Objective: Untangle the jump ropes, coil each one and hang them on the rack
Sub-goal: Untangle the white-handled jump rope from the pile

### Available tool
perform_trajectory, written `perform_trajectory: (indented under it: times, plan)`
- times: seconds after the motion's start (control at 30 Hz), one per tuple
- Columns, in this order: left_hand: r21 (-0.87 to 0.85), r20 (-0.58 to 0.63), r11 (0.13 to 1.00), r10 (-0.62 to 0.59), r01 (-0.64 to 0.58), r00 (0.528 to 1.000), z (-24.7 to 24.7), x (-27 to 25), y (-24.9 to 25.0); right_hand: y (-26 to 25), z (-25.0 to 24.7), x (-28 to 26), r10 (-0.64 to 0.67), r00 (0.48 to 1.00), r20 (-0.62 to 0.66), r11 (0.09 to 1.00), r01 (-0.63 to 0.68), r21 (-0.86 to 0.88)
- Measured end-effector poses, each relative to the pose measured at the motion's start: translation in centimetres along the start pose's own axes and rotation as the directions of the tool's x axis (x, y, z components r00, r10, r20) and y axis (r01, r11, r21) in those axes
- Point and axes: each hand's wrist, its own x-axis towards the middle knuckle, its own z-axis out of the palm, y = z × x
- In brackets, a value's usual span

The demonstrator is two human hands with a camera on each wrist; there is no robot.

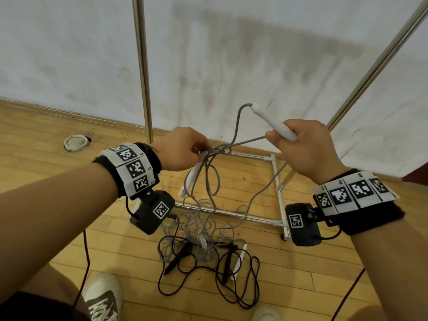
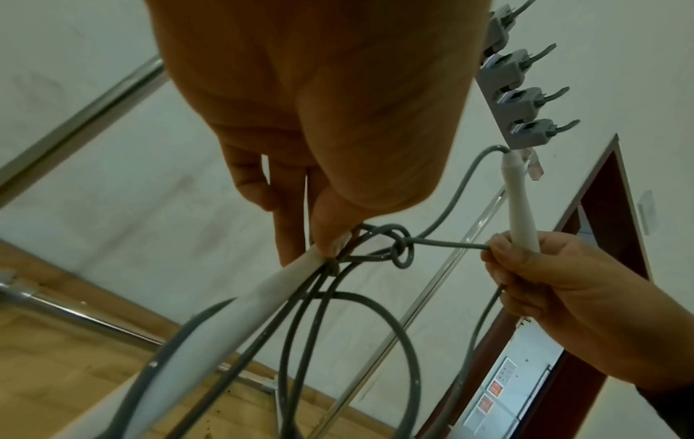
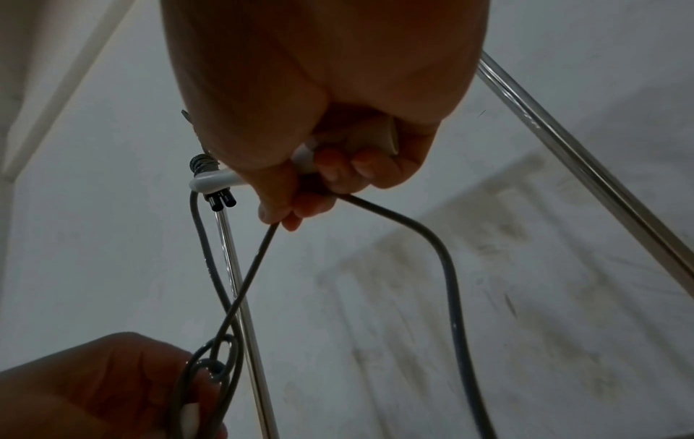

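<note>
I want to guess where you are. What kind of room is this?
Probably a gym or sports hall: a wooden plank floor, jump ropes piled on it, and a metal rack against a scuffed white wall.

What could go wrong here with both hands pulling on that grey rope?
Pulling apart may tighten the grey rope knot between the left hand and the right hand. The hanging grey cord still runs into the floor tangle with the black jump rope, so lifting could drag that tangle up too.
</note>
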Motion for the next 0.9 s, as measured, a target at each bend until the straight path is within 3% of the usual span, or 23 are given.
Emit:
perform_trajectory:
  times: [0.13, 0.3, 0.47, 0.63, 0.7, 0.8, 0.9]
  plan:
    - [-0.082, -0.047, 0.995, -0.061, 0.057, 0.997, -0.6, 0.2, 0.4, 0.1, -0.2, 0.2, 0.003, 0.999, -0.032, 0.999, -0.002, 0.032]
    - [-0.167, 0.139, 0.986, 0.003, 0.021, 0.990, 0.2, -0.6, 2.2, -0.2, 0.6, 0.2, 0.009, 0.999, -0.037, 0.998, -0.006, 0.061]
    - [-0.350, 0.224, 0.936, 0.062, 0.021, 0.973, 0.2, -1.3, 3.3, -0.1, 0.7, 0.1, 0.033, 0.997, -0.067, 0.997, -0.028, 0.076]
    - [-0.406, 0.298, 0.913, 0.081, 0.050, 0.951, 0.5, -1.3, 3.7, -0.6, 1.0, -0.3, 0.024, 0.999, -0.041, 0.995, -0.020, 0.094]
    - [-0.362, 0.282, 0.932, 0.108, 0.002, 0.953, 0.8, -1.3, 3.7, -1.0, 1.3, -0.5, 0.003, 0.999, -0.036, 0.996, 0.000, 0.094]
    - [-0.252, 0.162, 0.964, 0.128, -0.084, 0.979, 1.4, -0.9, 3.4, -1.7, 1.4, -0.7, -0.006, 0.999, -0.047, 0.997, 0.009, 0.072]
    - [-0.239, 0.049, 0.967, 0.100, -0.086, 0.994, 1.4, -0.5, 2.7, -1.3, 0.5, -0.3, 0.016, 0.995, -0.096, 0.997, -0.009, 0.071]
